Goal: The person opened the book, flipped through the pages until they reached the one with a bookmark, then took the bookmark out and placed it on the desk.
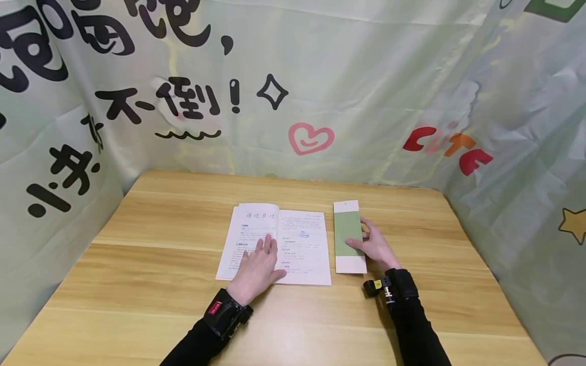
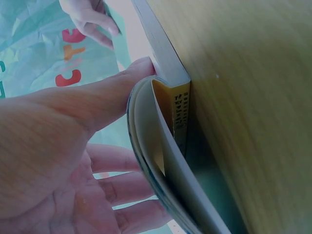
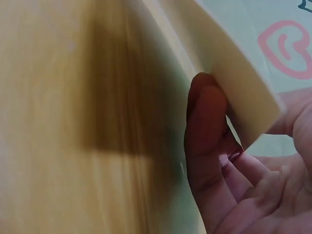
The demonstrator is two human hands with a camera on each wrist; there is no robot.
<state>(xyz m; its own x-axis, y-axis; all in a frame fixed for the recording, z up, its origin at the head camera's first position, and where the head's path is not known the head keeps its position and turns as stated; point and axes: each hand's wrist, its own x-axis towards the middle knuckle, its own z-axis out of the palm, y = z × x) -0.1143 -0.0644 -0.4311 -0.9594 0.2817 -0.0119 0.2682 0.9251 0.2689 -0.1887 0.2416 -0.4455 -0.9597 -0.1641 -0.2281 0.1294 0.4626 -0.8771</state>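
Note:
An open book [image 1: 306, 254] with printed pages lies on the wooden table. My left hand [image 1: 257, 269] rests over its left page, fingers extended and the thumb across the lower edge near the fold. From the left wrist, the book's [image 2: 148, 126] page edges curve up beside the spine, with the thumb along the pages. To the right of the book is a long, narrow green card [image 1: 347, 231] with white ends. My right hand [image 1: 376, 248] pinches its right side, thumb on top. In the right wrist view, curled fingers [image 3: 207, 122] reach beneath its pale underside [image 3: 248, 92].
The wooden table [image 1: 160, 295] extends around both items. A pale green cloth [image 1: 389, 76] with black lettering, a pink heart [image 1: 311, 139] and coloured letters hangs behind the table and along its sides. Black bands with small cameras sit on both wrists.

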